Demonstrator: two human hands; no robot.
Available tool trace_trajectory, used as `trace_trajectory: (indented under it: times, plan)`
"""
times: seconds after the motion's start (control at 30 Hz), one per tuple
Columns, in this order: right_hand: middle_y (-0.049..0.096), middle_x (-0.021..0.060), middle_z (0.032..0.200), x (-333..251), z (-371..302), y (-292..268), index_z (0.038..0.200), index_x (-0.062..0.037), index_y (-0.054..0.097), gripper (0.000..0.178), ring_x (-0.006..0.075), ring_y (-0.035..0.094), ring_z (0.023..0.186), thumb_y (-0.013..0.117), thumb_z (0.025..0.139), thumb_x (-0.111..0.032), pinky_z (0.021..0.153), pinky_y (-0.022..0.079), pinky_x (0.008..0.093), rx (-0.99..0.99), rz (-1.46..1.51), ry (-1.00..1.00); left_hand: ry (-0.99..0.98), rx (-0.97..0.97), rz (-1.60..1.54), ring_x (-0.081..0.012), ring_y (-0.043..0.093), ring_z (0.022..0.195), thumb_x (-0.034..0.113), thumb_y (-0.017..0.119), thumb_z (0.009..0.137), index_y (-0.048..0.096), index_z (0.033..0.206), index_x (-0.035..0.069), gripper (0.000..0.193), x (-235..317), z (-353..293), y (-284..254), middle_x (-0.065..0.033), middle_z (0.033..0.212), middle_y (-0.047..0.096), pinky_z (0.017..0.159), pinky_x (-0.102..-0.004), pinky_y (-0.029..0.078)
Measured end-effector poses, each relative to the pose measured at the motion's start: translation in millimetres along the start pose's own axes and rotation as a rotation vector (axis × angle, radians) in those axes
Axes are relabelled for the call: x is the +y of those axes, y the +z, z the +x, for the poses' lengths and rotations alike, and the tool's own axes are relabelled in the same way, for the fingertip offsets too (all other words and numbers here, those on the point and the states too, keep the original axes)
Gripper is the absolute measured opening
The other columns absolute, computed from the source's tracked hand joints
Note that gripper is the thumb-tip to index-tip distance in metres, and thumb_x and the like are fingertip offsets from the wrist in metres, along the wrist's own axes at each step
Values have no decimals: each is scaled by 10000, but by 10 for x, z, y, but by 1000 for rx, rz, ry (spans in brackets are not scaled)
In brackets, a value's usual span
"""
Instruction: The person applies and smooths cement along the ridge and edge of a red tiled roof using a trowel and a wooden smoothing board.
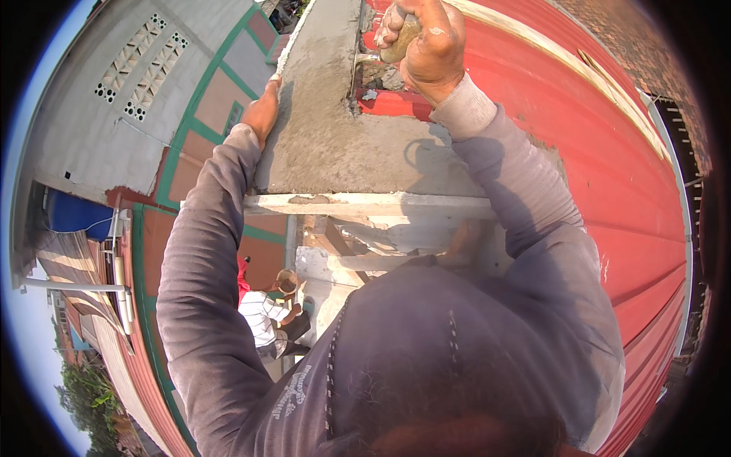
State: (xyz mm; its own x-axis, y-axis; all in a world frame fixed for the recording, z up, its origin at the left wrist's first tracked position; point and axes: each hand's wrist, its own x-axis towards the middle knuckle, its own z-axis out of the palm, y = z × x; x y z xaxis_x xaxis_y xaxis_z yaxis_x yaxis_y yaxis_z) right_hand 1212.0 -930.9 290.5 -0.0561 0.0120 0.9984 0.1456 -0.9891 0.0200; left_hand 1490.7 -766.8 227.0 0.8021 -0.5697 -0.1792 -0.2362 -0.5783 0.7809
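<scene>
A wet grey cement slab (335, 152) stretches ahead of me, its surface partly smoothed. My left hand (263, 113) is at the slab's left edge, closed along it, some fingers hidden beyond the edge. Raised over the slab's far right side, my right hand (435, 49) is closed around a roundish tan-grey lump (400, 42); what kind of thing it is, I cannot make out. Grey smears mark that hand's fingers. Below it lies a gap with rubble (383, 76) beside the slab. A looped shadow falls on the cement.
A pale wooden board (365, 204) borders the slab's near side. Red metal roofing (609, 190) spreads to the right. Below on the left, another person (266, 316) in a striped top holds a bucket (287, 282). A grey wall (114, 99) with vent blocks rises at the left.
</scene>
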Motion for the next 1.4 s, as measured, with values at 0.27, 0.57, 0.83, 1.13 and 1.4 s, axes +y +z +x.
trace_trajectory:
  times: [0.27, 0.57, 0.83, 1.13, 1.4]
  plan:
    - [652, 63, 711, 159, 28, -263, 1025, -26, 653, 136, 161, 650, 586, 530, 1004, -80, 473, 500, 315, 1, 66, 348, -26, -3, -6, -435, 389, 1513, 777, 444, 938, 422, 1533, -136, 1090, 44, -32, -6, -348, 1607, 397, 1224, -476, 297]
    - [639, 54, 789, 385, 154, 123, 1087, -62, 624, 157, 152, 625, 612, 525, 1058, -180, 485, 486, 298, 72, 893, 1084, -36, -6, 15, -429, 387, 1514, 779, 456, 937, 433, 1536, -121, 1082, 45, -85, -4, -343, 1606, 400, 1230, -475, 284]
    - [560, 33, 691, 449, 58, 225, 1017, -103, 604, 203, 172, 572, 558, 522, 1065, -282, 497, 485, 328, -73, 621, 898, -34, -52, 1, -422, 413, 1497, 763, 443, 958, 384, 1566, -116, 1071, 56, -104, -15, -337, 1611, 393, 1218, -471, 307]
    - [515, 25, 648, 677, 86, -131, 952, -123, 579, 231, 184, 540, 525, 520, 1056, -320, 484, 473, 348, 59, 790, 1099, -53, -30, 3, -403, 336, 1547, 779, 429, 961, 372, 1585, -90, 1071, 55, -93, -26, -307, 1662, 328, 1241, -455, 270]
    - [475, 18, 610, 894, -41, 112, 894, -141, 557, 265, 195, 512, 496, 518, 1048, -354, 473, 463, 366, 120, 868, 1202, -60, -23, -25, -371, 410, 1501, 754, 434, 987, 395, 1589, -63, 1016, 112, -205, -3, -288, 1622, 403, 1221, -408, 305]
